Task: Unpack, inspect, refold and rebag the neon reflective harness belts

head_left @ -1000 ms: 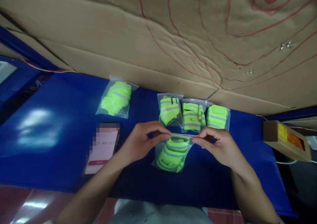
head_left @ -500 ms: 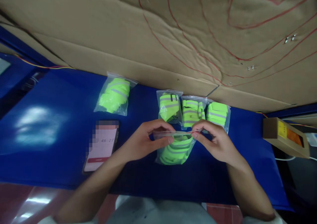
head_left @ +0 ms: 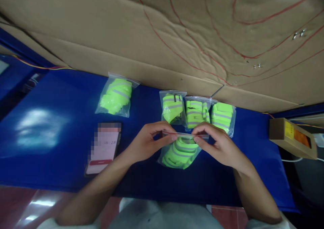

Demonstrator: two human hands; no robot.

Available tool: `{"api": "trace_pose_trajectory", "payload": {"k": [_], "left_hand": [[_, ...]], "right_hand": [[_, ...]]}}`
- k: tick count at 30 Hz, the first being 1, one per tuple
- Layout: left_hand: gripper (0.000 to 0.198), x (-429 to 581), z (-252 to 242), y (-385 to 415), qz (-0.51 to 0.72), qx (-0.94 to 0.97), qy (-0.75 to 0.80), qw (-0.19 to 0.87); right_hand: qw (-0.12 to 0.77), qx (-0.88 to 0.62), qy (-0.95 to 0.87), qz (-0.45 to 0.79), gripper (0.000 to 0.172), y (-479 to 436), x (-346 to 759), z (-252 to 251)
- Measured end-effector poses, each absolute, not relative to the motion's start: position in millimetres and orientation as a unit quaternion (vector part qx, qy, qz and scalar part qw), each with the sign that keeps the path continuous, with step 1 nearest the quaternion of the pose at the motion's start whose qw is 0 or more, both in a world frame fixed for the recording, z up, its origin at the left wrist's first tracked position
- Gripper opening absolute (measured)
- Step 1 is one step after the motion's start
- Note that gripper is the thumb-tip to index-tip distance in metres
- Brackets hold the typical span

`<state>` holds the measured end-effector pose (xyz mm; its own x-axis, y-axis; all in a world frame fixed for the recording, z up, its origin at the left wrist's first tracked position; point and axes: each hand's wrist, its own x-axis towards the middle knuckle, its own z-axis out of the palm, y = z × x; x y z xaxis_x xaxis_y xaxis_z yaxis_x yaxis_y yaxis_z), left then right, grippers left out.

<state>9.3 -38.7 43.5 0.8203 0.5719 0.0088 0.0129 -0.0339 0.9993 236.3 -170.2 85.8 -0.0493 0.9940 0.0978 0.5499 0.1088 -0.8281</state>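
Observation:
A clear zip bag (head_left: 180,153) with a folded neon-yellow reflective strap inside lies in front of me, its top edge lifted toward my fingers. My left hand (head_left: 154,139) pinches the left part of the zip edge between thumb and fingers. On the right part of the same edge, my right hand (head_left: 215,141) holds a like pinch. Between the two hands the zip strip runs nearly straight. Just behind them lie three filled bags in a row: a left one (head_left: 173,108), a middle one (head_left: 196,113) and a right one (head_left: 222,117).
Another filled bag (head_left: 116,95) lies apart on the blue table (head_left: 63,121). A phone (head_left: 103,149) showing a timer rests by my left forearm. At the right edge stands a small cardboard box (head_left: 292,137). Behind rises a brown board (head_left: 101,26) with red lines.
Both hands have kept their pinch on the bag's zip edge. My right hand has slid slightly left along it, and the hands are a little closer together. The other bags stay put.

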Motion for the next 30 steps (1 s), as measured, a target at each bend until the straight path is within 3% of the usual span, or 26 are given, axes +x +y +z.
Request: {"api": "trace_pose_trajectory", "payload": {"k": [7,25,30], "left_hand": [[0.014,13,46,-48,0.246,0.711,0.200,0.628],[0.012,16,48,-55,0.273,0.727,0.182,0.603],[0.005,19,46,-62,0.328,0.760,0.170,0.534]], "right_hand": [[0.382,-0.592,-0.661,0.260,0.016,-171,229,80],[0.355,-0.607,-0.672,0.233,0.014,-167,220,89],[0.349,-0.617,-0.678,0.193,0.013,-169,216,87]]}}
